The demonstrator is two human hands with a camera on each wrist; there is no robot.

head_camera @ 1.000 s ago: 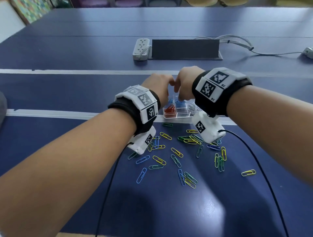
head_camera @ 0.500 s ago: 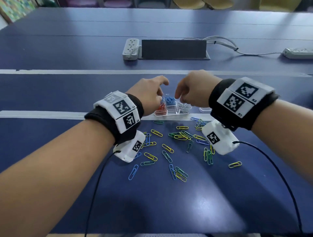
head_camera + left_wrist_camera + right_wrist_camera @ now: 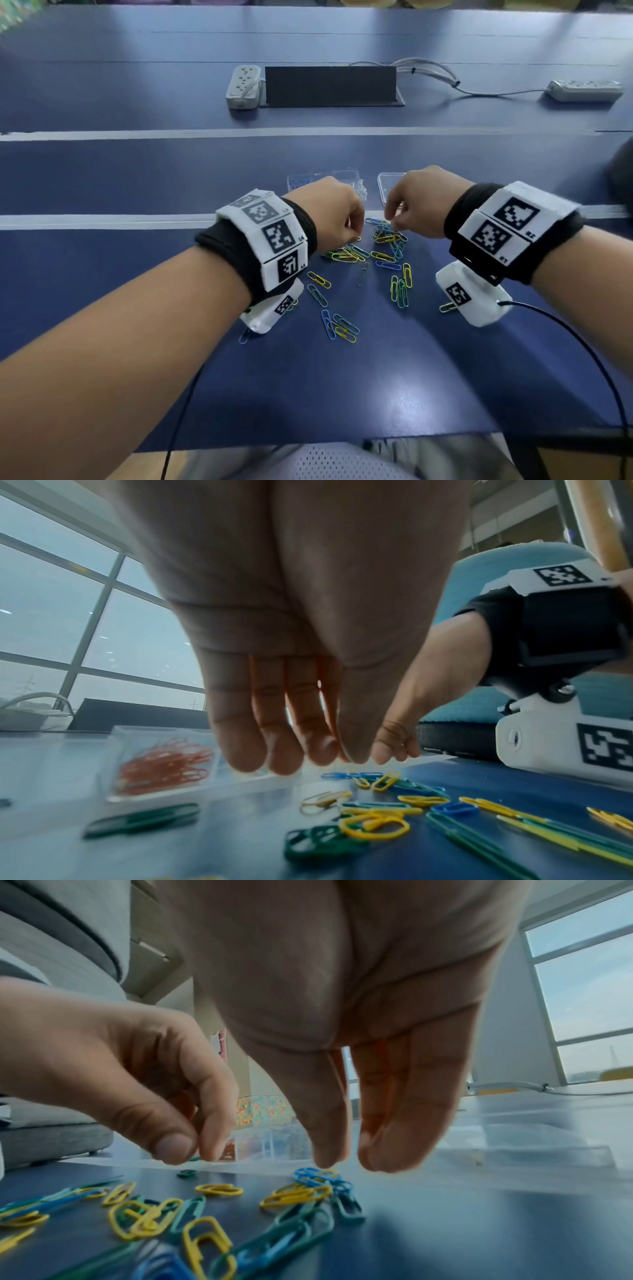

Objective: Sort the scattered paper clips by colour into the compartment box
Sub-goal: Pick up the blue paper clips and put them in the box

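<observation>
A clear compartment box point(image 3: 346, 174) stands just beyond the white stripe; red clips point(image 3: 161, 769) fill one cell. Blue, green and yellow paper clips point(image 3: 387, 240) lie scattered in front of it. My left hand point(image 3: 354, 236) hovers low over the pile's left side, thumb and forefinger point(image 3: 192, 1153) pinched together with a sliver of green clip at their tips. My right hand point(image 3: 390, 222) points down at the pile's far end. Its thumb and fingers point(image 3: 346, 1164) are slightly apart, just above a blue clip point(image 3: 310, 1173). It holds nothing.
The box's clear lid point(image 3: 390, 185) lies to the right of the box. Two power strips point(image 3: 243, 87) point(image 3: 582, 90) and a black cable flap point(image 3: 330, 85) sit far back. Black wrist cables point(image 3: 565, 329) trail to the table's near edge point(image 3: 308, 443).
Both hands have drawn back from over the box and dropped to the scattered clips in front of it. The left thumb and forefinger have closed into a pinch.
</observation>
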